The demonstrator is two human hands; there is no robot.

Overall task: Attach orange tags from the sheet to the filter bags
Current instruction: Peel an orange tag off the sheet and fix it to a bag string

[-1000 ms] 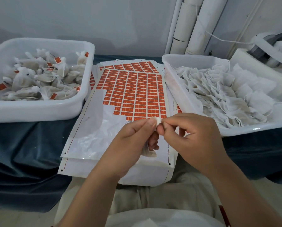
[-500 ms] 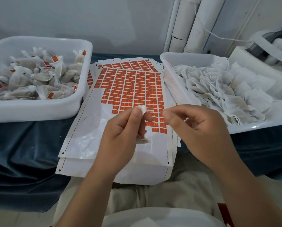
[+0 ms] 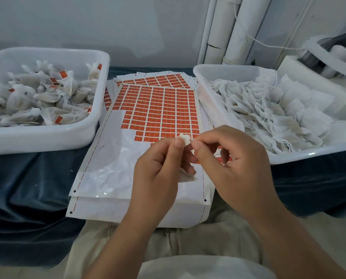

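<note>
While both hands hover over the middle of the surface, the left hand (image 3: 158, 168) has its grip clamped on a small white filter bag (image 3: 185, 140), thumb and forefinger pinching the gathered top so that a little tuft sticks up above the nails. The rest of the bag hangs down behind the curled fingers, low over the bare backing paper. The right hand (image 3: 234, 162) has come in tight beside it. Its grip is pinched together on the side of that same gathered top, the other fingers loosely curled, and whether anything else sits between those fingertips I cannot tell. Right under the hands lies the sheet of orange tags (image 3: 162, 109), on top of a stack of like sheets. Its far part is packed with orange rectangles in rows, and its near left part is peeled down to glossy white. To the left stands a white tub (image 3: 47, 135) heaped with filled bags (image 3: 47, 97), several showing orange tags. To the right a second white tub (image 3: 309, 156) holds a loose pile of flat empty bags (image 3: 268, 109) with thin strings. A dark blue cloth (image 3: 27, 188) covers the surface beneath the tubs. White pipes (image 3: 238, 27) run up the wall behind.
</note>
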